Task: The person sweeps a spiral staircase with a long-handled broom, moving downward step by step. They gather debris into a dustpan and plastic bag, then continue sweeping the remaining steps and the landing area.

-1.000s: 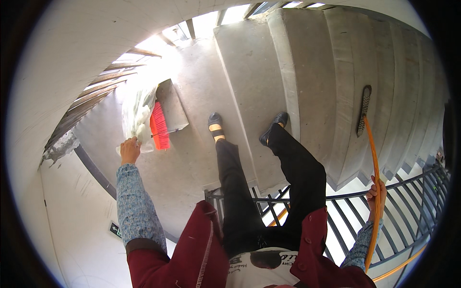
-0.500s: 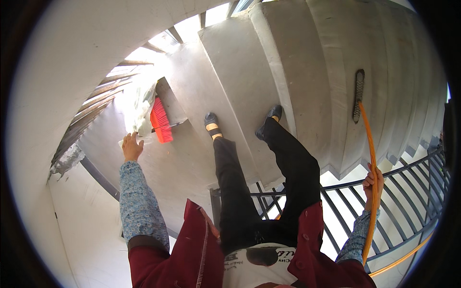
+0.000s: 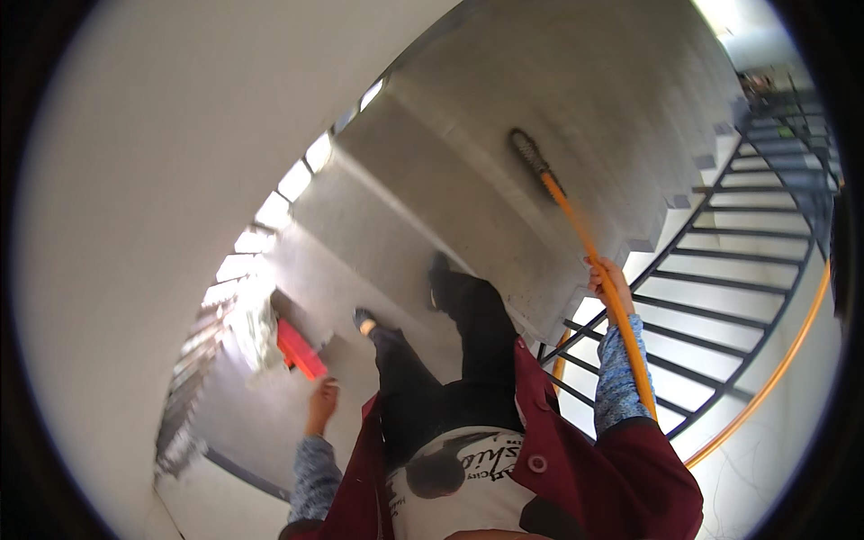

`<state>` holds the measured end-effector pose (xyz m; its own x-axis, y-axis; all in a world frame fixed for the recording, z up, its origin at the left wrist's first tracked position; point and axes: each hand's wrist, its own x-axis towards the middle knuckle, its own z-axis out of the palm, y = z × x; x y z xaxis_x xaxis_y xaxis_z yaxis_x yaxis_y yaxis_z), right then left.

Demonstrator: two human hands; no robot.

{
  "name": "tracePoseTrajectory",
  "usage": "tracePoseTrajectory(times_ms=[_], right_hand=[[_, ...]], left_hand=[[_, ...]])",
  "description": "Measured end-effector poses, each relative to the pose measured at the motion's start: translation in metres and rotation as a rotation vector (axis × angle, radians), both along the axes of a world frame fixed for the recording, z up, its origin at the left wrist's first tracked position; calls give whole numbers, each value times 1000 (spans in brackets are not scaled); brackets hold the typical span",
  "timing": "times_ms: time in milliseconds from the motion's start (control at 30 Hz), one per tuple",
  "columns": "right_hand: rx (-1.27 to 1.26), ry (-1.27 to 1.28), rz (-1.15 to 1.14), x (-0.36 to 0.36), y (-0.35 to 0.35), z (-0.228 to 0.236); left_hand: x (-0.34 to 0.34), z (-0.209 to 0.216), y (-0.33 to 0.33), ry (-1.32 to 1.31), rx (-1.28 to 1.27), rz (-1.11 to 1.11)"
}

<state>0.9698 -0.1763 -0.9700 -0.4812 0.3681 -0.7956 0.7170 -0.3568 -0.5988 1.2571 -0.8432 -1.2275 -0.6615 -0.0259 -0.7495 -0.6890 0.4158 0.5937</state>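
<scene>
My right hand (image 3: 610, 281) is closed round a long orange pole (image 3: 637, 364). The pole runs up from beside my sleeve to a narrow, dark, patterned head (image 3: 528, 151), which lies on the grey stairs; I cannot tell what kind of tool it is. My left hand (image 3: 322, 407) is low at the left, just below a red broom head (image 3: 301, 349) and apart from it. Motion blurs its fingers, and something pale shows at their tips. Beside the broom head stands a whitish plastic bag (image 3: 255, 331).
Concrete steps (image 3: 405, 202) curve up under my feet. A dark metal railing (image 3: 720, 256) bounds them at the right, with an orange hose-like line (image 3: 778, 382) beyond it. At the left are a white wall (image 3: 162, 180) and a row of bright openings (image 3: 273, 210).
The view has turned and shifted. My left hand has drawn back from beside the plastic bag toward my body. The orange pole and its dark head have swung leftward, still in my right hand.
</scene>
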Motion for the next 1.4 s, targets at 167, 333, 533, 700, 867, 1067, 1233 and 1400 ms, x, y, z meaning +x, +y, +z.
tracePoseTrajectory(times_ms=[167,333,533,700,867,1067,1233,1400], right_hand=[[-9,88,-100,55,15,57],[-138,350,-373,67,72,64],[-14,387,-760,-14,79,-11],[-134,311,-622,-46,55,-68],[-94,253,-525,-37,65,-39],[1311,440,233,-58,55,0],[949,823,122,-135,1,-4],[701,926,144,-174,-79,56]], left_hand=[[-127,112,93,142,324,-167],[-278,260,183,474,465,-455],[-376,396,316,842,694,-761],[-425,418,411,894,798,-637],[-450,448,460,677,892,-811],[-460,505,496,682,1040,-722],[-468,561,489,790,908,-799],[-480,627,449,811,807,-966]])
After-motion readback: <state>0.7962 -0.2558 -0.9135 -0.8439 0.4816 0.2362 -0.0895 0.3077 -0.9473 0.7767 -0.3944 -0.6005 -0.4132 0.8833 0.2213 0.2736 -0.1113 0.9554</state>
